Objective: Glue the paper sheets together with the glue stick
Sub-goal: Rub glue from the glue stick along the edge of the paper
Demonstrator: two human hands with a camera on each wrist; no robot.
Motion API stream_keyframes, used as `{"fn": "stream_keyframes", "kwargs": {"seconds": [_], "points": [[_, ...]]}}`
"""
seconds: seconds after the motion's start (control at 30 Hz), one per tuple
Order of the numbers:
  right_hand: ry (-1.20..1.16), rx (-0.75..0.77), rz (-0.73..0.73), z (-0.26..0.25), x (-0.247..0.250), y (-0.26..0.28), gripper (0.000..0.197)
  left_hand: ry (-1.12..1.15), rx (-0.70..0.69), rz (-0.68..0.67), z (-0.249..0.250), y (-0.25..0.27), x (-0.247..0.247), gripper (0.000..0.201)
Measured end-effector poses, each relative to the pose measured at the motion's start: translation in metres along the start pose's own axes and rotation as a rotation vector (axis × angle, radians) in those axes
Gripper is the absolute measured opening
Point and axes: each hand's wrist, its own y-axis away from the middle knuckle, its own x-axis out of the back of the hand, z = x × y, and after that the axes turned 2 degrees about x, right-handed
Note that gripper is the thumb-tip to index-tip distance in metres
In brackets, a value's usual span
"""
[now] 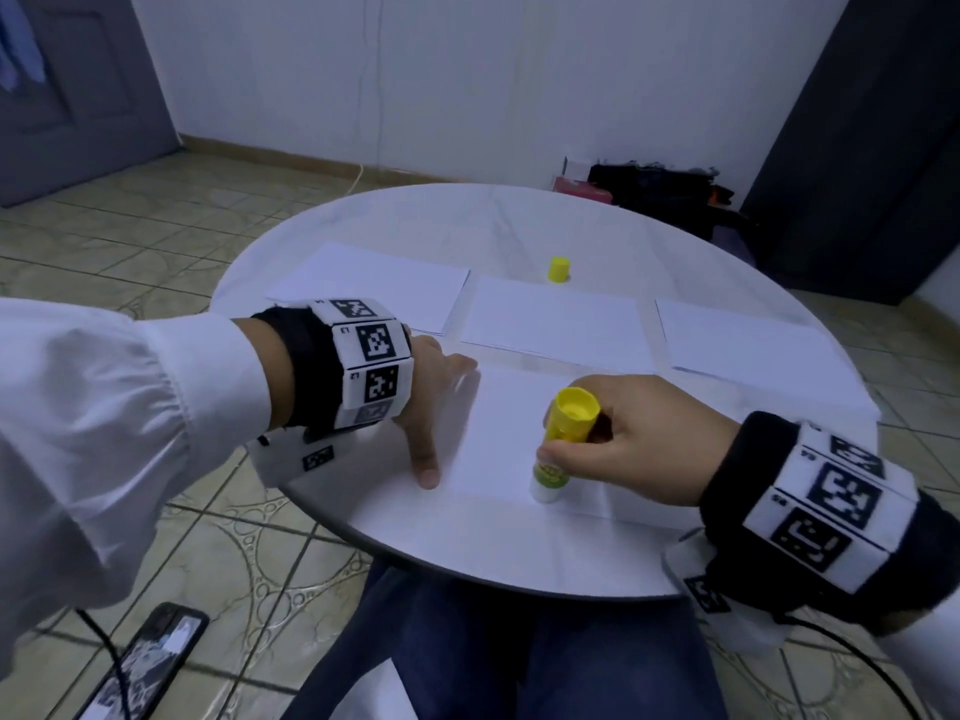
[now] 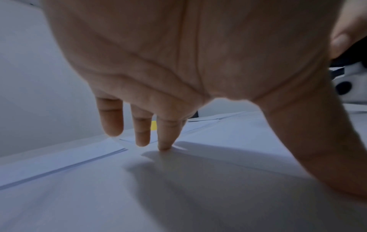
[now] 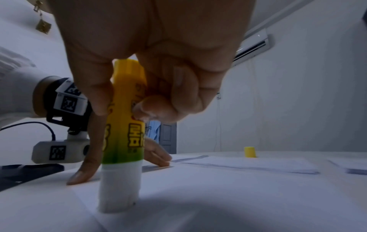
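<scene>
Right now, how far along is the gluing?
Done: the cap is off, standing on the table. In hand: the right hand presses the glue stick onto the near sheet, steadied by the left hand. Left: joining the other sheets.

Dim, cool bluish cast in all three views. Light comes from above: the left hand (image 2: 198, 62) throws a soft dark shadow on the paper (image 2: 218, 180) beneath it; another shadow lies beside the glue stick (image 3: 123, 141). Wide-angle bending at edges; table (image 1: 519, 563) rim bows. Wrist views soft, nearest skin out of focus, possibly slight motion blur. No glare.
</scene>
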Motion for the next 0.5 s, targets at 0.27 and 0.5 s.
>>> {"fn": "stream_keyframes", "kwargs": {"seconds": [0.27,0.5], "points": [[-0.033,-0.168,0.057,0.046,0.023,0.04,0.025,-0.1,-0.003,-0.015,0.01,-0.004,0.006,0.141],[-0.026,-0.339,0.231,0.072,0.046,0.018,0.032,-0.181,-0.032,-0.016,0.015,-0.01,0.009,0.14]]}}
